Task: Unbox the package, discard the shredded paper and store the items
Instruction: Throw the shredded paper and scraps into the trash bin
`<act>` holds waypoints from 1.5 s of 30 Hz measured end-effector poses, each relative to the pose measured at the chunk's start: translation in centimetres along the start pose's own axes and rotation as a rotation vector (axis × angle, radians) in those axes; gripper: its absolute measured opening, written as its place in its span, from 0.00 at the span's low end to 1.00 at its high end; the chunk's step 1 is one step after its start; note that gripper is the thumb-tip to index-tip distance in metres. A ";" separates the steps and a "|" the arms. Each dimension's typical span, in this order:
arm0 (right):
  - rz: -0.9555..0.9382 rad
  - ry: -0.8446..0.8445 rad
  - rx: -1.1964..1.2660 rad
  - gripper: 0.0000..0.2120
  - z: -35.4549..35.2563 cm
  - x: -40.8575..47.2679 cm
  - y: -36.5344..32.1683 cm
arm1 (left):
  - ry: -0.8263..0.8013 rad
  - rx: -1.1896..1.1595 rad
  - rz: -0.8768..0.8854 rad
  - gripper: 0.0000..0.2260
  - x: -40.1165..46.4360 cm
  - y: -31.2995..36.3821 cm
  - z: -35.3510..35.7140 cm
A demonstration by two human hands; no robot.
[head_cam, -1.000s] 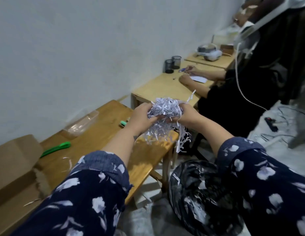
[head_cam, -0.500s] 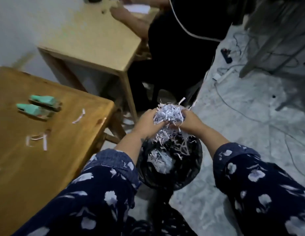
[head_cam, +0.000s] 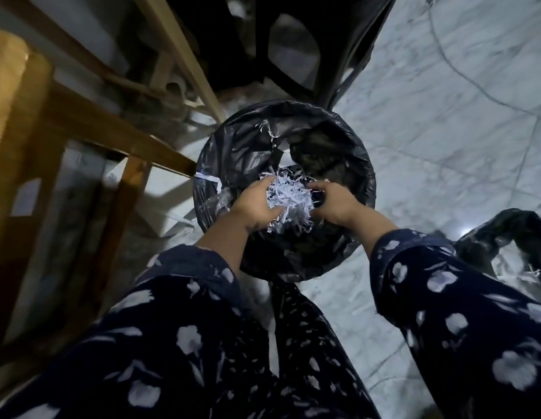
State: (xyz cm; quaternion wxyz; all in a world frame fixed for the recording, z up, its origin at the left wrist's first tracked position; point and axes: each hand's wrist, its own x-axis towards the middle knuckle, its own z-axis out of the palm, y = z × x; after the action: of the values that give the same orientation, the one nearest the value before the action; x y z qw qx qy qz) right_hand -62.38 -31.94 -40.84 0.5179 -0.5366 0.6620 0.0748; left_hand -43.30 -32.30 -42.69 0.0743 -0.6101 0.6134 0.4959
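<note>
Both hands reach down into the bin: the left hand (head_cam: 253,204) and right hand (head_cam: 332,201) are cupped around a wad of shredded paper (head_cam: 289,198), fingers curled against its two sides. It sits low inside the black bin liner (head_cam: 233,152), on the marble floor (head_cam: 444,116) beside a wooden table leg (head_cam: 124,207).

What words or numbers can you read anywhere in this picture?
None can be read.
The black bin bag, the shredded paper between the left hand and right hand, and the floral sleeves show no legible text; any print on the shreds is too small.
</note>
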 end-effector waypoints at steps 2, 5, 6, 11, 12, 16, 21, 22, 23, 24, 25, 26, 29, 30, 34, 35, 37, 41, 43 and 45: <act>0.018 -0.004 -0.026 0.30 -0.3 -0.5 -0.7 | 0.012 0.009 -0.004 0.32 -0.7 0.4 -0.6; -0.021 0.038 -0.050 0.30 -1.7 -2.3 -3.1 | 0.067 -0.013 0.002 0.29 -2.6 1.6 -2.6; -0.044 0.057 -0.062 0.30 -2.3 -3.1 -4.2 | 0.094 -0.020 0.018 0.28 -3.5 2.2 -3.6; -0.158 0.158 -0.102 0.26 -4.8 -9.0 -10.5 | 0.204 0.021 0.111 0.23 -9.8 4.6 -9.0; -0.183 0.180 -0.112 0.26 -5.1 -10.5 -11.9 | 0.233 0.036 0.123 0.23 -11.4 4.9 -10.2; -0.282 0.255 -0.177 0.26 -5.4 -16.1 -17.8 | 0.342 0.025 0.158 0.21 -18.2 5.3 -14.5; -0.404 0.302 -0.227 0.25 -3.1 -21.4 -25.5 | 0.503 0.033 0.172 0.19 -26.1 3.3 -18.6; -0.430 0.306 -0.237 0.24 -2.3 -22.3 -27.0 | 0.533 0.020 0.163 0.19 -27.6 2.6 -19.2; -0.462 0.306 -0.250 0.23 -1.5 -23.0 -28.5 | 0.574 0.002 0.152 0.19 -29.1 1.6 -19.8; -0.493 0.301 -0.265 0.22 -0.5 -23.6 -30.0 | 0.619 -0.021 0.135 0.18 -30.4 0.5 -20.2; -0.522 0.288 -0.290 0.21 0.6 -24.1 -31.4 | 0.660 -0.047 0.113 0.18 -31.8 -0.8 -20.5; -0.548 0.267 -0.329 0.21 2.0 -24.6 -32.9 | 0.701 -0.073 0.083 0.18 -33.3 -2.4 -20.9; -0.598 0.210 -0.400 0.21 5.5 -25.0 -36.0 | 0.773 -0.081 0.003 0.18 -36.6 -6.6 -21.7; -0.620 0.194 -0.421 0.21 6.7 -25.0 -36.9 | 0.799 -0.080 -0.024 0.17 -37.7 -8.1 -21.7; -0.645 0.175 -0.496 0.21 10.2 -23.6 -39.2 | 0.894 -0.089 -0.149 0.17 -40.8 -13.7 -21.2; -0.634 0.191 -0.532 0.22 10.6 -22.8 -39.3 | 0.906 -0.088 -0.189 0.18 -41.2 -14.8 -20.8; -0.593 0.243 -0.608 0.25 10.9 -21.0 -39.1 | 0.927 -0.053 -0.284 0.21 -41.9 -16.4 -19.7; -0.507 0.269 -0.671 0.31 10.9 -18.0 -38.5 | 0.962 0.035 -0.430 0.26 -42.4 -18.5 -17.2; -0.542 0.277 -0.713 0.32 11.8 -17.2 -38.4 | 0.949 0.057 -0.495 0.28 -42.2 -19.4 -16.1; -0.622 0.316 -0.752 0.32 13.4 -16.9 -38.5 | 0.937 0.045 -0.548 0.28 -42.1 -20.0 -15.5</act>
State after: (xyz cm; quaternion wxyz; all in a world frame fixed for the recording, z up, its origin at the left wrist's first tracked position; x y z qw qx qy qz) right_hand -25.81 -28.40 -16.38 0.1804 -0.8620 0.4688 0.0680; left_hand -8.65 -10.03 -16.03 -0.0677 -0.9017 0.4098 0.1201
